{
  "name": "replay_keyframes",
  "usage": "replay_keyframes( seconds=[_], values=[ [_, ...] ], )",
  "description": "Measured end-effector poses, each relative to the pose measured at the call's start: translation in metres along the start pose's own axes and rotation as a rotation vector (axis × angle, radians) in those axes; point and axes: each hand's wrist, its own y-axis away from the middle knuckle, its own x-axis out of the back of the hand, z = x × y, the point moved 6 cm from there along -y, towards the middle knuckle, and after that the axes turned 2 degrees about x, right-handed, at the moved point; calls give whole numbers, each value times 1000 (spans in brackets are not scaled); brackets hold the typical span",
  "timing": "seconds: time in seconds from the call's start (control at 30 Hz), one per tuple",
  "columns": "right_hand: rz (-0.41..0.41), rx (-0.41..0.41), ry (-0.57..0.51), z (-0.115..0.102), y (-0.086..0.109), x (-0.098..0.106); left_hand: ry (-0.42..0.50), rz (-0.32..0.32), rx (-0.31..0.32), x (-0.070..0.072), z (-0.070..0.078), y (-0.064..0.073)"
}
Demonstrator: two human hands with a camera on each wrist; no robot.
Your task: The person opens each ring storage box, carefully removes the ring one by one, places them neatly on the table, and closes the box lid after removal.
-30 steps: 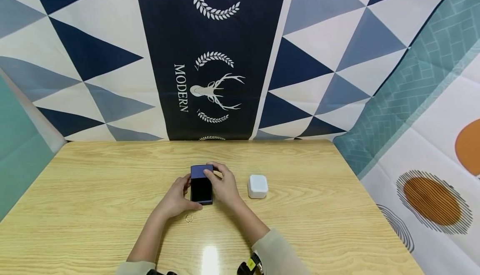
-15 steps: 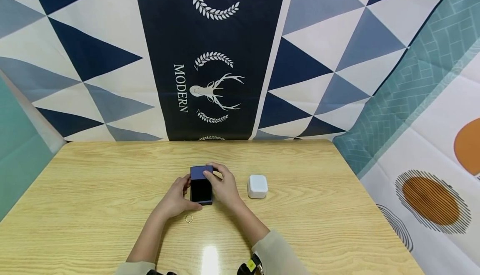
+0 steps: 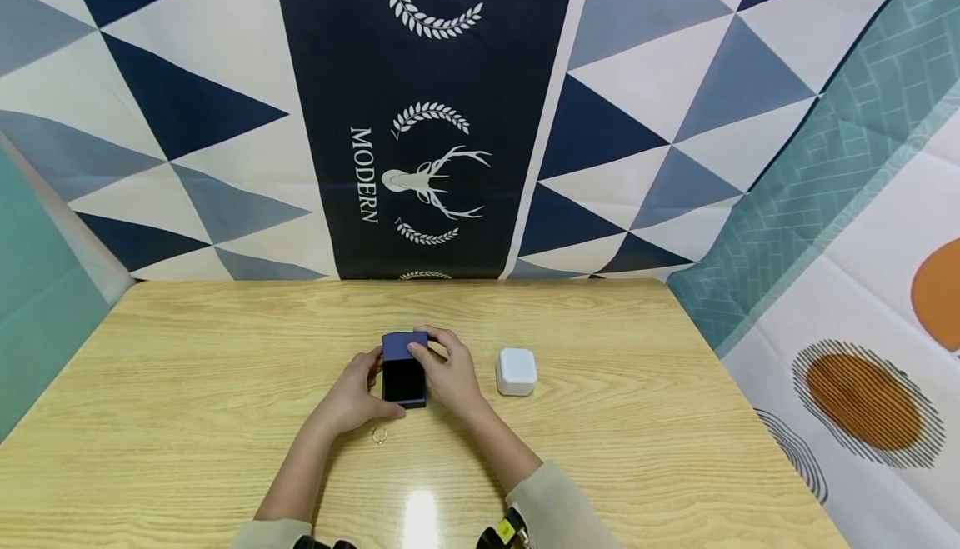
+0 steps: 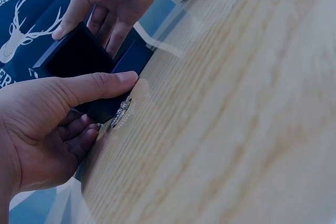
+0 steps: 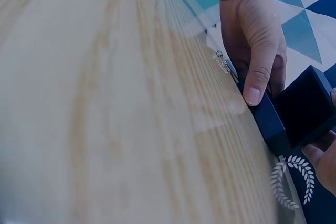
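A dark blue ring box (image 3: 403, 384) stands on the wooden table with its lid (image 3: 396, 346) raised; the inside looks black. My left hand (image 3: 351, 397) grips the base, its thumb along the near side and the fingers at the left. With my right hand (image 3: 452, 376) I pinch the lid, thumb on one face and fingers behind it. Just in front of the box, near the left thumb, lies a ring (image 3: 379, 435). In the left wrist view the ring (image 4: 122, 111) shows small clear stones. Whether the box holds anything is too dark to tell.
To the right of the hands sits a small white rounded cube (image 3: 516, 371). The wooden table (image 3: 637, 432) ends at a patterned blue and white cloth (image 3: 427, 116) behind, and more cloths hang at both sides.
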Motion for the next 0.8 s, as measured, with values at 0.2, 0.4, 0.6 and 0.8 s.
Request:
replay_keyframes(
  seconds=[0.2, 0.4, 0.6, 0.8],
  values=[
    [7, 1, -5, 1, 0, 0, -16, 6, 0, 0, 0, 0],
    [3, -1, -37, 1, 0, 0, -21, 7, 5, 1, 0, 0],
    [-3, 12, -25, -1, 1, 0, -7, 6, 2, 0, 1, 0],
    [-1, 12, -4, -1, 2, 0, -8, 3, 8, 1, 0, 0]
  ],
)
